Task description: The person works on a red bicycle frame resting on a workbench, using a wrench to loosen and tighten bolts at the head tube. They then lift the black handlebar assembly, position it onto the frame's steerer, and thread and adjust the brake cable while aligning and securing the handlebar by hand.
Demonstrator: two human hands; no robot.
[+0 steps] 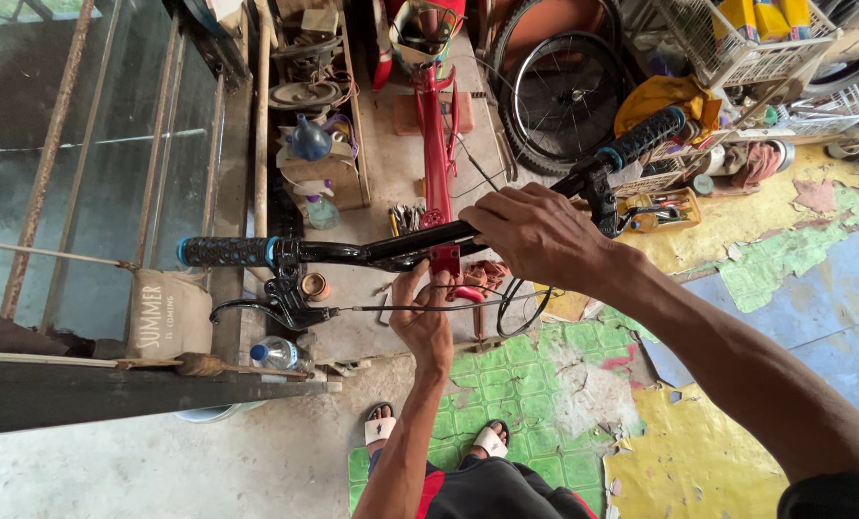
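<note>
A black bicycle handlebar (348,253) with black-and-blue grips runs across the view, mounted on a red bicycle frame (437,144). My right hand (535,235) is closed over the bar just right of the stem. My left hand (425,322) reaches up from below and touches the underside of the red stem (445,259), fingers curled there. A black brake lever (281,303) hangs under the left grip (223,252), and a thin cable (401,308) runs from it past my left hand. The right grip (646,135) points up and away.
A bicycle wheel (559,96) leans at the back. A wire basket (737,48), a small tray of tools (665,210), a plastic bottle (274,354), a wooden shelf of parts (319,144) and a rusty metal gate (112,144) stand around. My sandalled feet (434,437) rest on a green mat.
</note>
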